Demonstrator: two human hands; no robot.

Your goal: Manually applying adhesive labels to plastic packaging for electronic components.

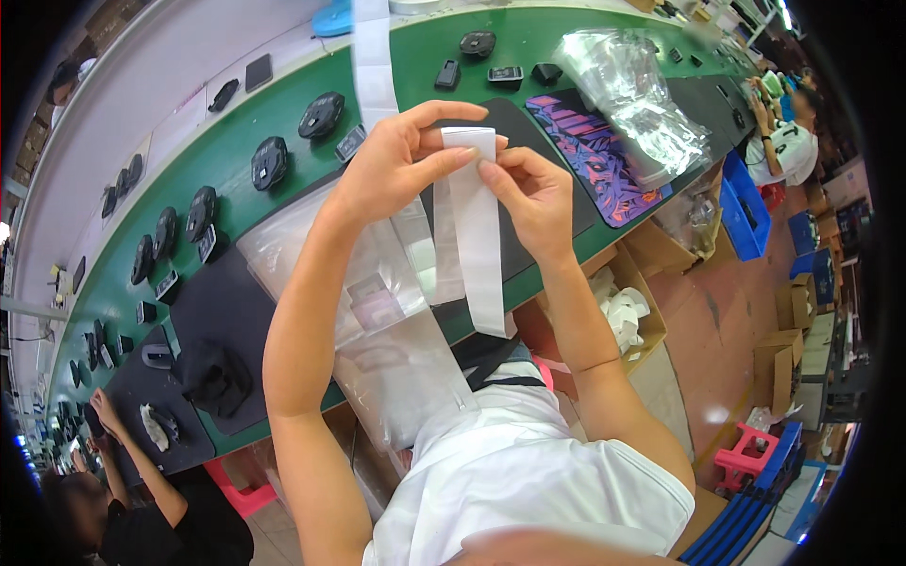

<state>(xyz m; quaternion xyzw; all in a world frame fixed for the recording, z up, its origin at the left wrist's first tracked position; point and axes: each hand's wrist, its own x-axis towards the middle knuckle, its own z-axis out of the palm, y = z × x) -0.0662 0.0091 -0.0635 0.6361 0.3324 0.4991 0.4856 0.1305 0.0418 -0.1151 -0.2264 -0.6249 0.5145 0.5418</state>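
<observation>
My left hand (396, 160) and my right hand (530, 193) meet above the near side of the bench, fingers closed in a pinch. Between them they grip the upper end of a white paper label strip (479, 245). Its loose length hangs down toward my lap. Another stretch of white strip (374, 61) runs from the far edge of the bench and passes behind my left hand; how the two join is hidden. Clear plastic bags (377, 335) lie under my left forearm and spill over the bench edge.
Black rounded devices like computer mice (323, 114) and small black boxes (505, 75) stand along the green bench (425, 57). A patterned mat (599, 160) bears shiny clear bags (637, 104). A blue bin (746, 212) stands right. Other people work at both ends.
</observation>
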